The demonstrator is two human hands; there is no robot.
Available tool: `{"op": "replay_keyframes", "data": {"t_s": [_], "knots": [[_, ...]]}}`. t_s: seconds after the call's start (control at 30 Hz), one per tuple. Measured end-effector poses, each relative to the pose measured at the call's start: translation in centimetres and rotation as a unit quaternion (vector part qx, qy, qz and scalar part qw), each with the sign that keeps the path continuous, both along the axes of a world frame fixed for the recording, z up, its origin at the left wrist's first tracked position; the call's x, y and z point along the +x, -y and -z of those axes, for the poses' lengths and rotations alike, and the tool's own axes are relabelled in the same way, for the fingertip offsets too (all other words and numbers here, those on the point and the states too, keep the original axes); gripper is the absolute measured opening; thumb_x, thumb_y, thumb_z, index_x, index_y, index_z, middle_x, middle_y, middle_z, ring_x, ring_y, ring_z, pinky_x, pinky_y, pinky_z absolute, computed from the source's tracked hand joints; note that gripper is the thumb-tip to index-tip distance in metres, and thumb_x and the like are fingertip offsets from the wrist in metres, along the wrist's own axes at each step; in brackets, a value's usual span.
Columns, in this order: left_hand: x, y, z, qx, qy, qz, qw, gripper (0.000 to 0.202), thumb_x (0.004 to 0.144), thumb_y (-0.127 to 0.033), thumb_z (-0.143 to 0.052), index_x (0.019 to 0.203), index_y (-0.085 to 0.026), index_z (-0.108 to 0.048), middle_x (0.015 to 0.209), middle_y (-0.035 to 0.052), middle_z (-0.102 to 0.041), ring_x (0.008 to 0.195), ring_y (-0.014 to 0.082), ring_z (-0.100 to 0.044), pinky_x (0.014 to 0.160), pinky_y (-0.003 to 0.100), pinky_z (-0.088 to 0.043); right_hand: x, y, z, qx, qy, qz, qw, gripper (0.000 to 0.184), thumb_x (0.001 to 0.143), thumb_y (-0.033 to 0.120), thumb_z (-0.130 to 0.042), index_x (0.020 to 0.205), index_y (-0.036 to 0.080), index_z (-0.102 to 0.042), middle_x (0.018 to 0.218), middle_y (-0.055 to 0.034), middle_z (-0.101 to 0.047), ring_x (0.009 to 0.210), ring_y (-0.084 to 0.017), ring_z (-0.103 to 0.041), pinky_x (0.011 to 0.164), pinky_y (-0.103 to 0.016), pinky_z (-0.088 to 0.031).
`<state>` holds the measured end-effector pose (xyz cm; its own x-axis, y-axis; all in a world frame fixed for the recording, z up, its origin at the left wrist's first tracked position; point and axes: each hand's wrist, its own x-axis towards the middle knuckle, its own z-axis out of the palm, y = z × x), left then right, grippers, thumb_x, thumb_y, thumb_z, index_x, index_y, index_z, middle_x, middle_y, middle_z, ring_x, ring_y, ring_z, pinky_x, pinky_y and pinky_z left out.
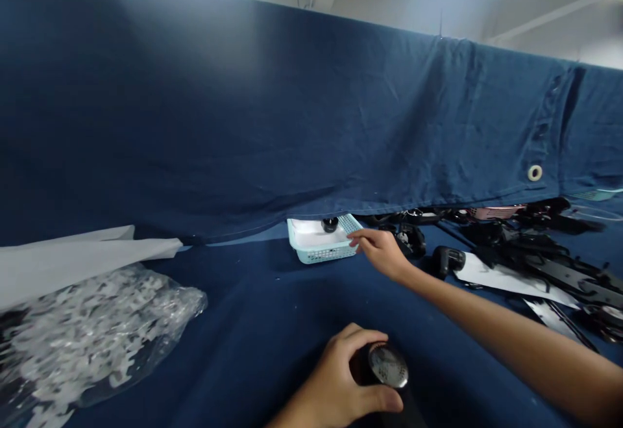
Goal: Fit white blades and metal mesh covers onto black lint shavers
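Note:
My left hand (341, 379) is wrapped round a black cylindrical device with a round perforated metal top (388, 366), near the bottom edge of the view. My right hand (382, 251) reaches forward, its fingers curled and touching the right rim of a small light-blue mesh basket (324, 254). The basket stands on the blue cloth under the hanging curtain, and a small black round part (329, 224) rests inside it on a white lining.
A blue curtain (292, 123) hangs across the back. Clear plastic bags holding several black-and-white parts (82, 337) and a white sheet (73, 256) lie at the left. Black parts and white paper (516, 265) crowd the right side.

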<state>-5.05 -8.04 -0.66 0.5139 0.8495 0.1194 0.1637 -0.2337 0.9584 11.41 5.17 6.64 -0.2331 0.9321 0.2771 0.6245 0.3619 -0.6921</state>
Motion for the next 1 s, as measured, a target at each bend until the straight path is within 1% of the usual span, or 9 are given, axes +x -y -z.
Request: {"op": "replay_keyframes", "data": {"t_s": [0.13, 0.27, 0.33, 0.43, 0.57, 0.73, 0.8, 0.87, 1.0], "knots": [[-0.4, -0.5, 0.9, -0.044, 0.051, 0.025, 0.997, 0.087, 0.048, -0.065, -0.087, 0.122, -0.025, -0.065, 0.114, 0.0062, -0.057, 0.096, 0.0237, -0.056, 0.085, 0.033, -0.045, -3.8, -6.2, -2.1, 0.027, 0.170, 0.034, 0.985, 0.026, 0.096, 0.030, -0.058, 0.120, 0.020, -0.061, 0.126, -0.0080, -0.061, 0.104, -0.023, -0.064, 0.088, -0.043, -0.055], [-0.8, -1.3, 1.9, -0.080, 0.070, 0.014, 0.994, 0.087, 0.060, -0.078, -0.070, 0.125, -0.021, -0.061, 0.112, 0.0068, -0.057, 0.069, 0.0122, -0.048, 0.062, 0.025, -0.041, -6.4, -10.3, -2.1, 0.002, 0.322, 0.040, 0.946, 0.029, 0.095, 0.030, -0.060, 0.122, 0.018, -0.059, 0.124, -0.0090, -0.062, 0.103, -0.023, -0.065, 0.086, -0.043, -0.056], [-0.9, -1.6, 2.1, -0.091, 0.069, 0.003, 0.993, 0.086, 0.062, -0.078, -0.069, 0.125, -0.020, -0.060, 0.105, 0.0063, -0.059, 0.065, 0.0109, -0.043, 0.057, 0.023, -0.037, -7.1, -11.2, -1.7, -0.008, 0.380, 0.035, 0.924, 0.031, 0.095, 0.030, -0.061, 0.122, 0.016, -0.058, 0.123, -0.0098, -0.062, 0.102, -0.024, -0.065, 0.085, -0.043, -0.056], [-0.7, -1.9, 2.1, -0.097, 0.062, -0.011, 0.993, 0.077, 0.059, -0.070, -0.076, 0.117, -0.019, -0.066, 0.095, 0.0040, -0.059, 0.066, 0.0118, -0.043, 0.058, 0.023, -0.035, -7.7, -11.6, -1.3, -0.006, 0.444, 0.024, 0.896, 0.032, 0.094, 0.030, -0.062, 0.122, 0.015, -0.058, 0.123, -0.0107, -0.062, 0.102, -0.024, -0.065, 0.085, -0.043, -0.056], [-0.4, -2.4, 1.9, -0.098, 0.060, -0.015, 0.993, 0.064, 0.053, -0.058, -0.083, 0.102, -0.018, -0.074, 0.090, 0.0030, -0.059, 0.063, 0.0108, -0.045, 0.057, 0.023, -0.032, -8.0, -11.5, -1.8, 0.023, 0.504, 0.002, 0.863, 0.032, 0.094, 0.030, -0.062, 0.122, 0.015, -0.058, 0.123, -0.0105, -0.062, 0.102, -0.024, -0.065, 0.085, -0.043, -0.056], [-0.6, -2.6, 1.9, -0.129, 0.089, -0.023, 0.987, 0.059, 0.059, -0.060, -0.080, 0.099, -0.016, -0.073, 0.086, 0.0021, -0.057, 0.056, 0.0073, -0.044, 0.051, 0.021, -0.031, -5.4, -9.6, -4.5, 0.088, 0.539, -0.022, 0.837, 0.031, 0.094, 0.030, -0.061, 0.121, 0.015, -0.059, 0.121, -0.0098, -0.063, 0.101, -0.023, -0.066, 0.084, -0.043, -0.056], [-0.6, -2.4, 2.0, -0.157, 0.112, -0.023, 0.981, 0.061, 0.064, -0.063, -0.078, 0.102, -0.015, -0.070, 0.074, -0.0005, -0.055, 0.051, 0.0075, -0.045, 0.048, 0.020, -0.032, -3.3, -7.6, -6.1, 0.127, 0.538, -0.032, 0.833, 0.029, 0.095, 0.031, -0.061, 0.119, 0.015, -0.060, 0.117, -0.0088, -0.065, 0.097, -0.022, -0.066, 0.082, -0.041, -0.056], [-0.7, -2.3, 1.9, -0.191, 0.150, -0.034, 0.969, 0.065, 0.070, -0.067, -0.071, 0.107, -0.014, -0.066, 0.073, -0.0002, -0.056, 0.048, 0.0077, -0.046, 0.046, 0.021, -0.036, -0.8, -4.5, -7.6, 0.173, 0.527, -0.049, 0.830, 0.025, 0.096, 0.032, -0.057, 0.113, 0.015, -0.062, 0.106, -0.0066, -0.068, 0.089, -0.020, -0.067, 0.078, -0.039, -0.055], [-0.9, -2.9, 1.1, -0.263, 0.259, -0.063, 0.927, 0.074, 0.084, -0.080, -0.036, 0.118, -0.017, -0.056, 0.113, 0.0108, -0.058, 0.058, 0.0105, -0.055, 0.051, 0.026, -0.048, 3.4, 3.5, -8.5, 0.256, 0.490, -0.131, 0.823, 0.025, 0.100, 0.030, -0.046, 0.107, 0.017, -0.066, 0.082, -0.0070, -0.068, 0.076, -0.020, -0.063, 0.068, -0.031, -0.044]]}}
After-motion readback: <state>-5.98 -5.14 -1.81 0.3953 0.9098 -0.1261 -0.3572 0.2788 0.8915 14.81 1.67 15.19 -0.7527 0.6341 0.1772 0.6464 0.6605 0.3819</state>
